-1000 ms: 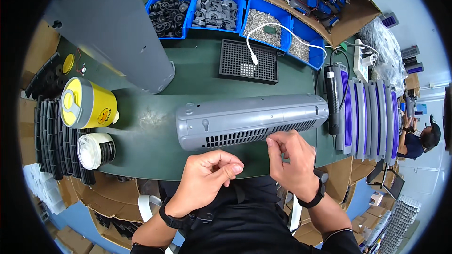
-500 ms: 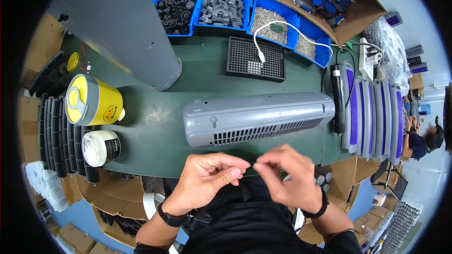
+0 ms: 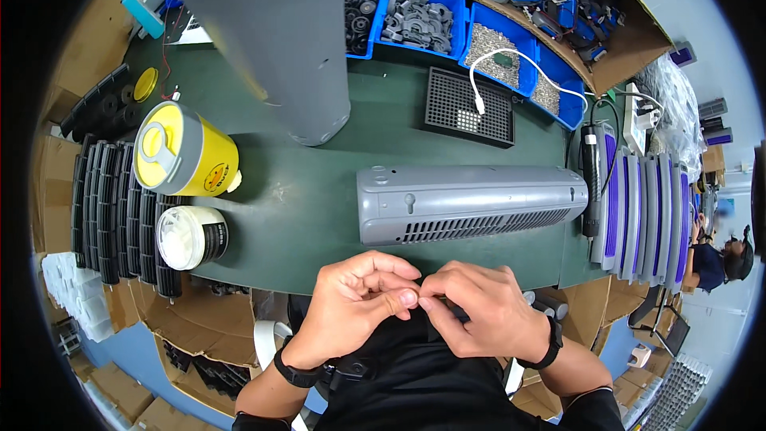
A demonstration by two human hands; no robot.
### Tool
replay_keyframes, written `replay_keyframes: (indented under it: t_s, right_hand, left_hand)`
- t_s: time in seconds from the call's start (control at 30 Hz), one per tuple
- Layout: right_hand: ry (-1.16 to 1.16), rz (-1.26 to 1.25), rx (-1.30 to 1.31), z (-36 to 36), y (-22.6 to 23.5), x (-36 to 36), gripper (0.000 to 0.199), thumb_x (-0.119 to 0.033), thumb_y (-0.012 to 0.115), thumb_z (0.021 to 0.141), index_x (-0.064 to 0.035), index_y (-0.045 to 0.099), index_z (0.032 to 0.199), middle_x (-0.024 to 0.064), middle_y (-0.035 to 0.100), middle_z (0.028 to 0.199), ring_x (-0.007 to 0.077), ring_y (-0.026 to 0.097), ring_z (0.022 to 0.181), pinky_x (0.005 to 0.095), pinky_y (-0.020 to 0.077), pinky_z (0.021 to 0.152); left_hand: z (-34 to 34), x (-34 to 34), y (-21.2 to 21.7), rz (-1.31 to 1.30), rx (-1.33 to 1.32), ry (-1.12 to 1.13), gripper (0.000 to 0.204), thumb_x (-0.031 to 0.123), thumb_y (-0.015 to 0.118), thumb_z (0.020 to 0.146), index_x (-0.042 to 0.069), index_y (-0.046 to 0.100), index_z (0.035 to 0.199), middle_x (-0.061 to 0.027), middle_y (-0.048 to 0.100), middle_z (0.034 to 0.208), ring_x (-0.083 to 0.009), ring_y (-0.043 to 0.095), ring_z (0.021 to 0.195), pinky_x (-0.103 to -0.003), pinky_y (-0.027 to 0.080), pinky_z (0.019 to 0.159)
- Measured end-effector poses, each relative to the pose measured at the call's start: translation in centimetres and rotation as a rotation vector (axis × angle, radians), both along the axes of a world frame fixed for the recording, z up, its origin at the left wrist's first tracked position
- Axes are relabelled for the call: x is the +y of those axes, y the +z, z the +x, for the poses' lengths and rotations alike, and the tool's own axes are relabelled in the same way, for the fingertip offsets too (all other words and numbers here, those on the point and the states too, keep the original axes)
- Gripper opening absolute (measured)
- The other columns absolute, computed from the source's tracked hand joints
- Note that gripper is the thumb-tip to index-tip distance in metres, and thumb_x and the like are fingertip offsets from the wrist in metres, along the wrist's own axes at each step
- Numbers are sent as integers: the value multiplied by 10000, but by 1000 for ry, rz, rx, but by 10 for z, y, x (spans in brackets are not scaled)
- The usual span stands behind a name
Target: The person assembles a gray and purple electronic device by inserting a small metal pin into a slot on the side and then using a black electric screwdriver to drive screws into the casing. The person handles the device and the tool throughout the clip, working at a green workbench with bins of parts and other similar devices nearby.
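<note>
In front of my body, just off the near table edge, my left hand (image 3: 357, 303) and my right hand (image 3: 485, 307) meet at the fingertips. Each is closed in a pinch, thumb against fingers. Anything between them is too small or too covered to make out. Just beyond lies a long grey plastic housing (image 3: 471, 191) with a slotted vent along its near side and keyhole openings on top. Neither hand touches it.
A tall grey column (image 3: 279, 48) rises at the left, behind a yellow jug (image 3: 215, 156) and a lidded tub (image 3: 191, 238). Blue parts bins (image 3: 471, 24), a black perforated tray (image 3: 447, 116) and a black electric screwdriver (image 3: 590, 183) line the back and right. Purple-grey panels (image 3: 642, 215) stand beside it.
My right hand has moved left, and its fingertips now meet those of my left hand. The whole view has swung left, so the table things appear further right.
</note>
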State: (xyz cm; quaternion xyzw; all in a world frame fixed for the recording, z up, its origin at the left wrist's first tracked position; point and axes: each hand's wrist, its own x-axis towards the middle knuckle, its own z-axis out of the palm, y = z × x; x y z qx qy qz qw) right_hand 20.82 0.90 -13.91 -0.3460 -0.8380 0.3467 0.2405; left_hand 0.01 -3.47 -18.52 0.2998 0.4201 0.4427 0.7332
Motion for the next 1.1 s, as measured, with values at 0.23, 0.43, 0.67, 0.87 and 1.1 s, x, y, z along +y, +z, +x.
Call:
replay_keyframes:
  t_s: [0.23,0.43,0.67,0.87,1.1]
  right_hand:
    - [-115,461,-194,-28,-14,21,164,-9,735,846,-22,621,964,53,565,728,202,600,584,334,480,482]
    - [-106,482,-225,-36,-22,22,170,-13,754,835,-38,616,930,37,545,700,192,588,562,329,470,473]
    - [-146,392,-171,-37,-14,16,129,-11,771,859,-30,660,923,53,610,739,201,627,575,320,479,479]
    - [24,-193,124,-31,9,12,253,37,775,877,-37,747,1117,79,703,889,214,666,641,319,511,524]
    - [71,-165,186,-7,21,21,167,61,747,856,-33,699,987,79,658,872,250,644,661,350,499,545]
  left_hand:
    - [-24,-3,0,-4,48,197,85,-22,730,971,-57,743,1048,-150,770,987,-167,729,853,-294,619,745]
    - [-37,-3,7,-33,100,204,98,-18,718,982,-53,758,1064,-144,770,1006,-161,720,862,-292,609,755]
    - [-39,-3,5,11,59,148,235,-7,728,978,-38,681,1206,-126,767,980,-131,699,839,-273,587,729]
    - [-34,3,24,50,104,-20,345,1,729,980,-38,607,1300,-107,770,943,-101,691,789,-257,573,723]
    - [-16,18,47,-5,144,-112,404,-46,735,954,-36,582,1328,-112,769,926,-109,701,797,-267,585,713]
